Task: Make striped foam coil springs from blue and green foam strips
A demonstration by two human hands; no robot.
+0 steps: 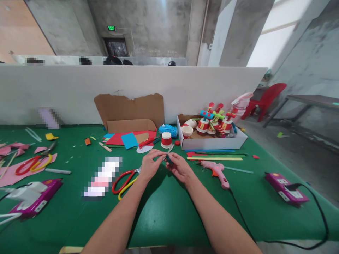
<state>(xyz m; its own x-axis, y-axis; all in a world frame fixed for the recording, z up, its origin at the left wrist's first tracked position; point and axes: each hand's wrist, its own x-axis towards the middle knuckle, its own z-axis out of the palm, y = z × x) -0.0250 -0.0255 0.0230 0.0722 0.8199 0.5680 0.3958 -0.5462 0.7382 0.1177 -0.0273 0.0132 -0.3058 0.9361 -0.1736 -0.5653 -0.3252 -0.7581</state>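
Folded paper strip [168,161], small and dark, pinched from both sides, a little above the green table [164,215], near the middle of it. Left hand [150,165] curled almost closed, fingertips gripping the left end of the strip. Right hand [180,168] curled the same way, fingertips gripping the right end. Both hands close together, nearly touching. Folds too small to see well. Just left of the left hand, red and yellow scissors [124,181] lying flat on the table. Near the right hand, a pink glue gun [215,171] on its side, with a black cord [238,209] trailing off to the right. Beyond the hands, a red and white paper cup [166,140] standing upright, near a blue card [129,140] on top of a red sheet [118,139]. Behind those, torn brown cardboard [129,110] against the white wall [66,95]. Right of the cup, a white box [212,144] full of colourful paper-cup toys [214,122]. In front of the box, a long yellow stick [214,158] lying flat. Far out on the right, a purple power strip [287,188]. Far out on the left, a second power strip [37,199], and a second pair of scissors [33,164] on pink paper [10,174].
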